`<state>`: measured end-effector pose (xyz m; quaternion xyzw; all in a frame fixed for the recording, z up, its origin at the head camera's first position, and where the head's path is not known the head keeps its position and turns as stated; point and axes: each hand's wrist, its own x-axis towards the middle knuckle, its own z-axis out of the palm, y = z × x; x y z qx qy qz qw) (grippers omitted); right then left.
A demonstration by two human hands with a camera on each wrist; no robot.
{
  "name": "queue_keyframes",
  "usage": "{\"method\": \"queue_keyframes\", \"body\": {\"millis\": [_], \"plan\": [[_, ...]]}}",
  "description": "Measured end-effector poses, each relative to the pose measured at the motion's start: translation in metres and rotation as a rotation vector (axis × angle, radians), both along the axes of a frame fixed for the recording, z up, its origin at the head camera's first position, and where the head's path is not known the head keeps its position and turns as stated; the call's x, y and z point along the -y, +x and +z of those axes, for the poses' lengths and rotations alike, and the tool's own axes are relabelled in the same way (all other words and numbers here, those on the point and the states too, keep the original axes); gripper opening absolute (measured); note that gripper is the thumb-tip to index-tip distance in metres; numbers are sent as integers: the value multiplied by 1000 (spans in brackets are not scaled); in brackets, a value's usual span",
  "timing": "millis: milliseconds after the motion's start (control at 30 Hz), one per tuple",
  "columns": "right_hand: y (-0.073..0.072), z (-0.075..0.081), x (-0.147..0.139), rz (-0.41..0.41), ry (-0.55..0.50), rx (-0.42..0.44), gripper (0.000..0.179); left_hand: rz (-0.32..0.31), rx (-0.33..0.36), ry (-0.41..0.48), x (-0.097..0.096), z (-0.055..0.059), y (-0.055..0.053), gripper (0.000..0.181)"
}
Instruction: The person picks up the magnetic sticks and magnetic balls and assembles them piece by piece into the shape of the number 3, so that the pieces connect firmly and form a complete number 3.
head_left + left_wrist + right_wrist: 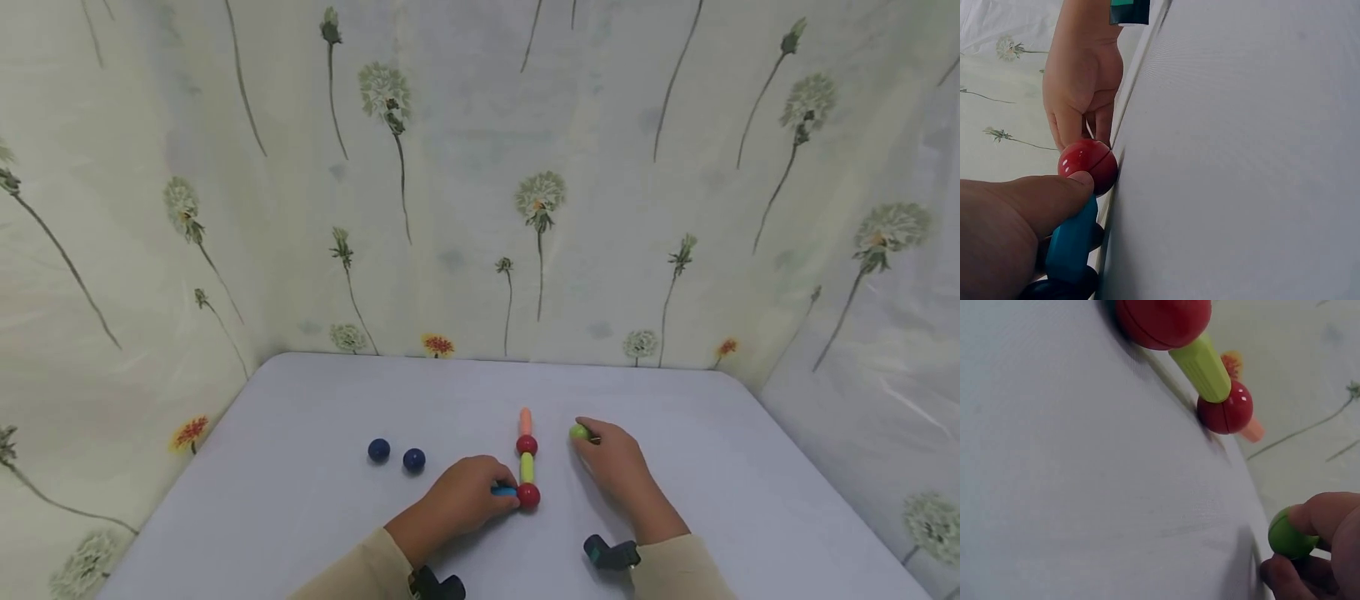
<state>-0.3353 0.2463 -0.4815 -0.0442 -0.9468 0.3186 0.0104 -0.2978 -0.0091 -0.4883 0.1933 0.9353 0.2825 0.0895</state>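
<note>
Left hand (467, 495) pinching blue stick (504, 492), sideways up against near red ball (528, 497). Right hand (617, 463) got green ball (578, 432) pinched, bit further right

The head view looks forward and down from the person's side of the table (262, 500), far enough back to take in the left hand (465, 497), the right hand (617, 462) and the backdrop (465, 167). Close in and turned sideways, the left wrist view faces past the nearer red ball (1092, 159) toward the right hand. The right wrist view, tilted and near, looks over the table to the backdrop, sharing that ball with both other views
</note>
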Motion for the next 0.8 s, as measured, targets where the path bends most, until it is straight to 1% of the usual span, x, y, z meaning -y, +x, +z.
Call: {"method": "queue_keyframes", "body": {"millis": [167, 333, 467, 667, 800], "plan": [[-15, 3, 5, 14, -43, 11, 48, 3, 12, -2, 0, 0, -1, 19], [-31, 2, 4, 35, -48, -1, 45, 2, 28, 0, -1, 0, -2, 18], [-43, 3, 8, 79, -42, -1, 45, 5, 29, 0, -2, 2, -2, 19], [-56, 12, 25, 164, -12, -25, 45, 11, 53, 7, -1, 2, -2, 18], [-63, 18, 34, 199, 2, -47, 45, 15, 67, 18, 0, 4, -1, 18]]}}
